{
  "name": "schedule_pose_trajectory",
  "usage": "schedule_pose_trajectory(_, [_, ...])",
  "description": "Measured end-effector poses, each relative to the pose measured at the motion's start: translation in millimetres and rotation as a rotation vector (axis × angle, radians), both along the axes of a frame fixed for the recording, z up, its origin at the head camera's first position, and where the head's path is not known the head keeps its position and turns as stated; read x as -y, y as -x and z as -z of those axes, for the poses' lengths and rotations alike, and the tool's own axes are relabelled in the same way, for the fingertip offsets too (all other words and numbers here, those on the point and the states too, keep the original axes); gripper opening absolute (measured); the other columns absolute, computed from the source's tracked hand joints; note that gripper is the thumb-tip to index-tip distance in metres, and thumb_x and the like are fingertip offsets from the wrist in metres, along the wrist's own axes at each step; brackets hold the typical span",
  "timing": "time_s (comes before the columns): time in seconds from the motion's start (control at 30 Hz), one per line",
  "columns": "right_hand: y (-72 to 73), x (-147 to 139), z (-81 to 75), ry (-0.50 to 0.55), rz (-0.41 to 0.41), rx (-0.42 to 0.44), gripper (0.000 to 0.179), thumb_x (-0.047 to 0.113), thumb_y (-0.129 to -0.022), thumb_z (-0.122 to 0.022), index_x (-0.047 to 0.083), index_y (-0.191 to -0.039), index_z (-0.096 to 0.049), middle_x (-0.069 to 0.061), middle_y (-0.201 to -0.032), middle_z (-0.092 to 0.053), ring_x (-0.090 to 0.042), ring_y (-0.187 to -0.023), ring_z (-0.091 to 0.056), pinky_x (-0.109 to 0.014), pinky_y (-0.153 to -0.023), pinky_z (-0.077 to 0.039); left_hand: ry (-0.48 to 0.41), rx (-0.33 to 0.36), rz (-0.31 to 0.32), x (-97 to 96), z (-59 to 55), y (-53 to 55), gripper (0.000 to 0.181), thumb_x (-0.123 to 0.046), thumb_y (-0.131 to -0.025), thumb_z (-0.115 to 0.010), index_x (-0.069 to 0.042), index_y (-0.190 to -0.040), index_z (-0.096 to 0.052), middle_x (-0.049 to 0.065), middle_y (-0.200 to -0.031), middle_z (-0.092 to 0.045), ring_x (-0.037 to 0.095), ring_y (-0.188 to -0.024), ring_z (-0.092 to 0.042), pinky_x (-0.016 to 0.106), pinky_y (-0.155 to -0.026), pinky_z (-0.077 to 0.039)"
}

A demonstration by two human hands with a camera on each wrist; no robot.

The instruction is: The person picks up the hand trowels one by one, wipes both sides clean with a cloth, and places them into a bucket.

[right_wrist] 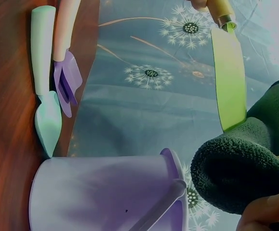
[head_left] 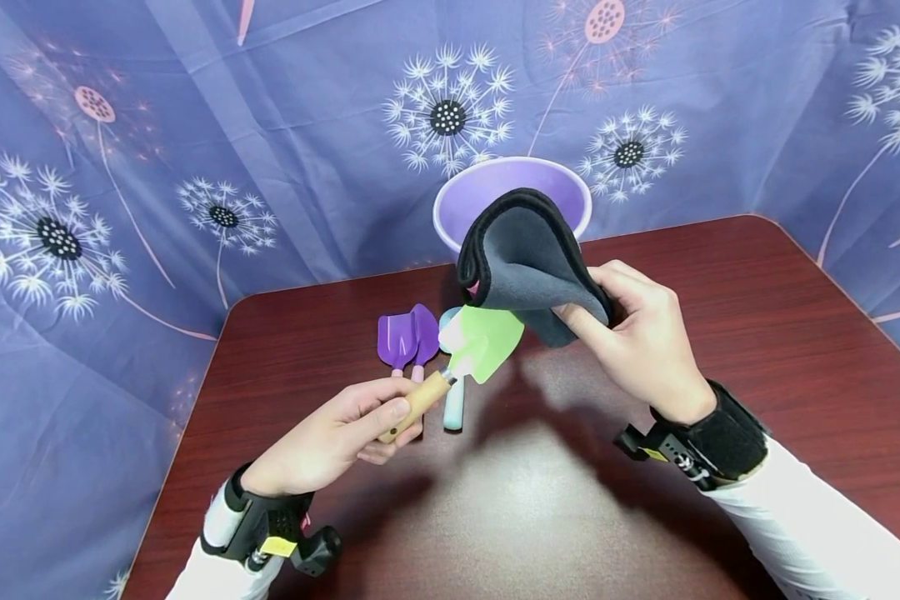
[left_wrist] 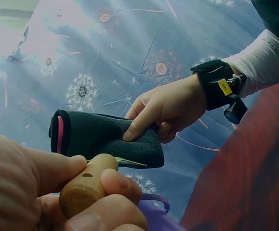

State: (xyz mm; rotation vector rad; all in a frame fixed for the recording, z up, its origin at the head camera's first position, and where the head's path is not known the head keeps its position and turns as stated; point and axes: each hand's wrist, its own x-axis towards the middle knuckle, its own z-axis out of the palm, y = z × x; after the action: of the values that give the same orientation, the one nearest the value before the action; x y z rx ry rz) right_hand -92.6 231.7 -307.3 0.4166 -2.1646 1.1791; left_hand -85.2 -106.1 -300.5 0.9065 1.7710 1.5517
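In the head view my left hand (head_left: 360, 425) grips the wooden handle of a hand trowel with a light green blade (head_left: 495, 337), raised above the table. My right hand (head_left: 645, 333) pinches a folded grey cloth (head_left: 532, 271) with black edging, held over the far side of the blade. The right wrist view shows the tip of the green blade (right_wrist: 230, 82) meeting the fuzzy cloth (right_wrist: 235, 168). From the left wrist, the wooden handle (left_wrist: 88, 185) sits between thumb and fingers, and the cloth (left_wrist: 105, 137) shows a pink strip near one end.
A purple bucket (head_left: 457, 200) stands at the table's back edge, partly behind the cloth. Two purple garden tools (head_left: 397, 337) with pink handles lie left of a light blue trowel (head_left: 454, 408), beneath the green blade. A patterned blue curtain (head_left: 307, 167) hangs behind the dark red table (head_left: 795, 333).
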Motion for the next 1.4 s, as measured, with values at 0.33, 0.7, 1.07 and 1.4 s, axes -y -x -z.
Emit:
schedule_pose_trajectory(0.33, [-17.6,20,-23.0,-0.034,0.018,-0.053,0.015,0.002,-0.082,-0.075,0.005,-0.097,-0.074,0.002,-0.081,-0.059,-0.008,-0.068,-0.045,-0.021,-0.058,-0.033,-0.013,0.036,0.008,-2.9,3.7,-1.7,0.016,-0.011,-0.108,-0.04,-0.003,-0.115,-0.052,0.017,-0.08,-0.043,0.014,-0.056,-0.027,0.027,-0.045,-0.022])
schedule_pose_trajectory(0.7, [-22.3,30,-19.7,-0.047,-0.042,-0.081,0.02,-0.003,-0.08,-0.075,0.003,-0.099,-0.073,0.001,-0.087,-0.064,-0.008,-0.076,-0.052,-0.021,-0.067,-0.039,-0.035,0.068,0.014,-8.5,8.6,-3.4,0.013,-0.007,-0.107,-0.041,0.001,-0.114,-0.049,0.023,-0.079,-0.045,0.014,-0.053,-0.028,0.026,-0.044,-0.021])
schedule_pose_trajectory(1.07, [-28.9,42,-18.5,-0.065,-0.137,-0.117,0.023,-0.008,-0.078,-0.073,0.0,-0.099,-0.071,-0.002,-0.09,-0.063,-0.01,-0.081,-0.055,-0.02,-0.072,-0.042,-0.054,0.091,0.046,-12.5,9.9,-5.2,0.012,-0.007,-0.107,-0.041,0.0,-0.112,-0.048,0.024,-0.078,-0.044,0.014,-0.053,-0.029,0.026,-0.043,-0.021])
schedule_pose_trajectory(1.4, [-33.6,49,-16.8,-0.106,-0.19,-0.135,0.027,-0.006,-0.079,-0.071,0.003,-0.105,-0.071,0.001,-0.092,-0.061,-0.009,-0.08,-0.053,-0.018,-0.07,-0.039,-0.044,0.124,0.014,-16.2,14.8,-7.8,0.014,-0.009,-0.107,-0.043,0.005,-0.108,-0.046,0.025,-0.079,-0.044,0.012,-0.055,-0.031,0.024,-0.046,-0.022])
